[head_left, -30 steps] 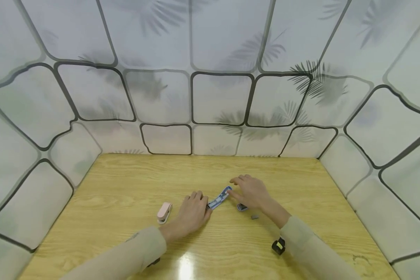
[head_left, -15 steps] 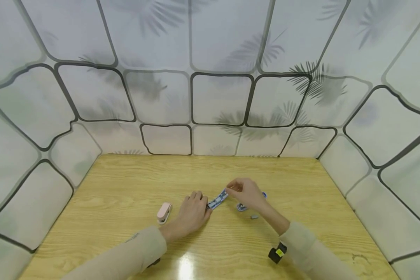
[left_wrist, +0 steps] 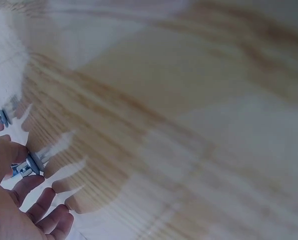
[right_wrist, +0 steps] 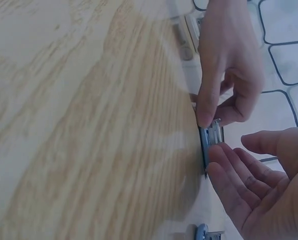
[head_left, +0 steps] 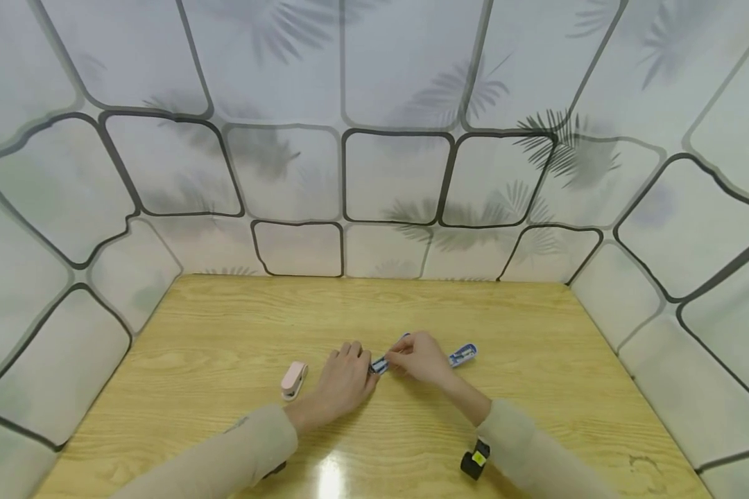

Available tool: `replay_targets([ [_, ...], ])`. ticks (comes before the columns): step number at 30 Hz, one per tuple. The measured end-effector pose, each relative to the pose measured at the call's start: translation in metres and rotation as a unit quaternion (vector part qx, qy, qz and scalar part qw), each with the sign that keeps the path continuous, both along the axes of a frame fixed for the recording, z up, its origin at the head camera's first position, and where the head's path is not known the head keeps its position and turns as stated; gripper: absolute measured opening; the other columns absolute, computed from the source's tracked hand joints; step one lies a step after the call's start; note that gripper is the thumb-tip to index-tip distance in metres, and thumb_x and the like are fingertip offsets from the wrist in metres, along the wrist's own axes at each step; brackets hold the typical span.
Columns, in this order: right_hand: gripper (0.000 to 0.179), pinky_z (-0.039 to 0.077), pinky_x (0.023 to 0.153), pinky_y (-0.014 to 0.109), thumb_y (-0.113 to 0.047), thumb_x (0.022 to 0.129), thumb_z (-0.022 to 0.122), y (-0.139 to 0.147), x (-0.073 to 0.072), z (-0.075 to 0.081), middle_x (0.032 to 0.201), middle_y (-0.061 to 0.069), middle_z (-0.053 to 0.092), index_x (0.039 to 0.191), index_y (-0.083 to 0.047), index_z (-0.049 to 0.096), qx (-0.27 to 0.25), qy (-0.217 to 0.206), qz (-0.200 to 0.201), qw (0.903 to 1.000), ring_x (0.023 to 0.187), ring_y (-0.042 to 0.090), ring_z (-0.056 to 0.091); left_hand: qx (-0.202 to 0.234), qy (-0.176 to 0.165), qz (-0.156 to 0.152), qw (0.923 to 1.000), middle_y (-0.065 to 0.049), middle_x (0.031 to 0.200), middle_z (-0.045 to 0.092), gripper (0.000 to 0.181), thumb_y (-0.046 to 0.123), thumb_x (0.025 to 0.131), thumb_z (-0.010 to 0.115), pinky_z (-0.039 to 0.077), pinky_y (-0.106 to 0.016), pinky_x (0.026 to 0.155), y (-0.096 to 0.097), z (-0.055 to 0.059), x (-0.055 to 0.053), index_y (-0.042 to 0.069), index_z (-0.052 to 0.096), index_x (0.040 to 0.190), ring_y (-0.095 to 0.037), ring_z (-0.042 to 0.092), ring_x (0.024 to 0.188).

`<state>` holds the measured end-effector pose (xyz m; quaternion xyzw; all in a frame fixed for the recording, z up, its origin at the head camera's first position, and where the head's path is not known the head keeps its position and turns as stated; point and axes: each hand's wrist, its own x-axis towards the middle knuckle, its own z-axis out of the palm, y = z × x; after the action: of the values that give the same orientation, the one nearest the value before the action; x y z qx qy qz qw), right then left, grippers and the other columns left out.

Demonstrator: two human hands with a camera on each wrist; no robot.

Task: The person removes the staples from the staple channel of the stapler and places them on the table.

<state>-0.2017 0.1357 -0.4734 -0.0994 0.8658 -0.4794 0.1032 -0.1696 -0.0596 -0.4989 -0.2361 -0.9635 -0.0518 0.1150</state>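
Observation:
My left hand (head_left: 343, 378) pinches the near end of an opened blue stapler (head_left: 379, 365) lying slantwise on the table. In the left wrist view, thumb and forefinger close on the stapler end (left_wrist: 31, 164), with the other fingers loosely bent beside it. Over the stapler's middle is my right hand (head_left: 421, 357), partly covering it. Seen from the right wrist, that hand (right_wrist: 268, 187) has its fingers nearly straight, tips at the metal rail of the stapler (right_wrist: 208, 137), thumb held apart. A second blue stapler (head_left: 463, 355) lies to the right, partly behind the right hand.
A pink stapler (head_left: 294, 380) stands left of my left hand on the wooden table (head_left: 274, 305). Patterned cloth walls (head_left: 387, 177) rise at the back and both sides.
My right hand has moved left and nearer along the stapler, from its far end to its middle. It now hides the small grey piece seen before. The left hand has kept its place.

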Motion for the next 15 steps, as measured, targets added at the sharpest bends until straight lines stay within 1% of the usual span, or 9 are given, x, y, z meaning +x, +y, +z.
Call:
replay_targets([
  [4,0.015,0.063,0.064,0.028,-0.012,0.098,0.072,-0.007,0.0,-0.003,0.085,0.012,0.08,0.099,0.002,0.079,0.003,-0.011,-0.006,0.9999,0.071,0.016,0.077,0.0,-0.005,0.001,1.0,-0.005,0.095,0.061,0.03,0.039,0.099,0.072,0.046,-0.031,0.067,0.0,0.001,0.0,0.011,0.064,0.095,-0.016,0.053,0.08],
  [8,0.014,0.063,0.064,0.029,-0.012,0.098,0.073,-0.011,-0.001,-0.004,0.086,0.011,0.081,0.099,0.001,0.079,0.016,-0.025,-0.008,0.9995,0.071,0.016,0.077,0.001,-0.001,0.0,1.0,-0.005,0.094,0.061,0.029,0.037,0.098,0.073,0.047,-0.031,0.067,0.0,0.001,0.0,0.01,0.065,0.095,-0.016,0.053,0.08],
  [15,0.011,0.062,0.061,0.027,-0.011,0.097,0.074,-0.013,-0.002,-0.005,0.082,0.009,0.081,0.095,-0.001,0.08,0.039,-0.027,-0.004,0.9989,0.067,0.014,0.075,-0.005,0.002,-0.001,1.0,-0.005,0.092,0.06,0.028,0.037,0.099,0.072,0.046,-0.031,0.066,0.0,0.001,0.0,0.01,0.065,0.095,-0.016,0.052,0.079],
])
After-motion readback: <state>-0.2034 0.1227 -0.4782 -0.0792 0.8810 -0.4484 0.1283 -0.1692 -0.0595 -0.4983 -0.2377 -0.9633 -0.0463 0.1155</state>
